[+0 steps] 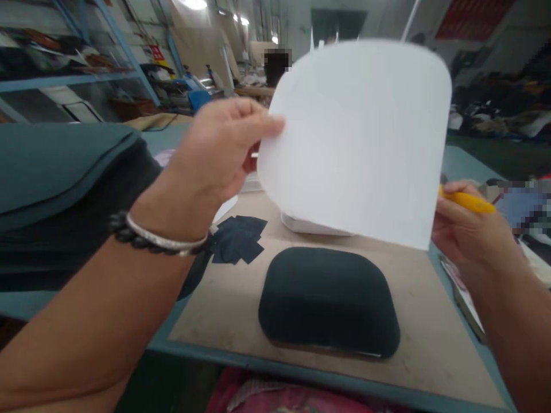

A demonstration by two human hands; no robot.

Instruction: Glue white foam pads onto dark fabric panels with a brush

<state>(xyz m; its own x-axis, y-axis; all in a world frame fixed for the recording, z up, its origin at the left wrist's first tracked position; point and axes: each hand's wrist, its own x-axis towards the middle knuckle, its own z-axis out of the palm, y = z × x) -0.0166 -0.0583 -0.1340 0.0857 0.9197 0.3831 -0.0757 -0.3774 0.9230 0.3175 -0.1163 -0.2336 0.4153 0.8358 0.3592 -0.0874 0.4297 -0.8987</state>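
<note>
The left hand [215,155] pinches the left edge of a white rounded sheet [357,137], held above the dark padded cushion [329,301]; the right hand [467,235] grips a yellow pen [467,202] at the sheet's lower right corner.

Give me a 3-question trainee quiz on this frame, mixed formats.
1. True or false: the left hand pinches the edge of the white sheet.
2. What does the right hand hold? A) scissors B) a yellow pen-like tool C) a tape roll
3. Fill in: the dark padded cushion lies on the ____ board, below the lifted sheet.

Key
1. True: the fingers grip its left edge and the sheet is held up off the board.
2. B; the same hand also meets the sheet's lower right corner.
3. Tan. Dark fabric scraps lie on it to the cushion's left.
</note>
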